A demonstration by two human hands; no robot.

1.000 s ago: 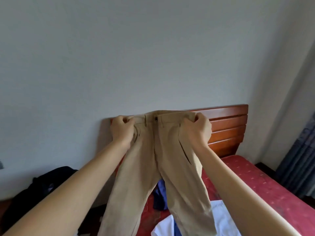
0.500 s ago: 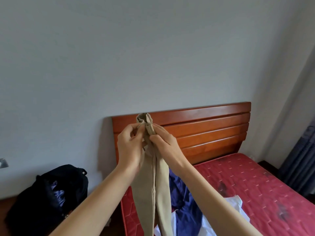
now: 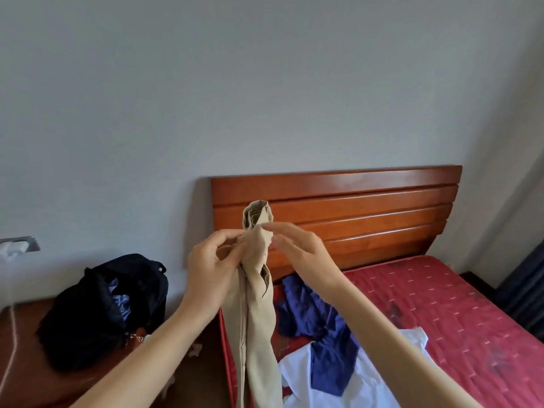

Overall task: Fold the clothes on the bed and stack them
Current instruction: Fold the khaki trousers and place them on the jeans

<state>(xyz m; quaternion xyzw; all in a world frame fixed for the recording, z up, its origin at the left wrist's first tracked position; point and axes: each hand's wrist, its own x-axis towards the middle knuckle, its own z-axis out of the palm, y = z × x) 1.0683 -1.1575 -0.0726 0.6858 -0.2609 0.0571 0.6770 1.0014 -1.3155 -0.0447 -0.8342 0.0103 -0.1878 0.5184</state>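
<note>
Beige trousers [image 3: 256, 319] hang in the air, folded lengthwise with leg on leg, over the left edge of the red mattress [image 3: 441, 304]. My left hand [image 3: 212, 266] grips the bunched waistband just under its top. On the other side my right hand [image 3: 300, 251] has nearly straight fingers, and its fingertips touch the waistband's right edge. A blue garment [image 3: 323, 319] lies crumpled on the bed behind the trousers, partly over a white shirt [image 3: 323, 378]. The trouser legs run out of the bottom of the view.
A wooden headboard [image 3: 353, 207] stands against the grey wall. To the left of the bed, an open black backpack [image 3: 97, 307] sits on a wooden nightstand [image 3: 23, 363]. Dark curtains [image 3: 524, 290] hang at the far right.
A second ago both hands held the waistband spread wide. They came together and folded the trousers in half lengthwise. Now my right hand's fingers have straightened at the waistband.
</note>
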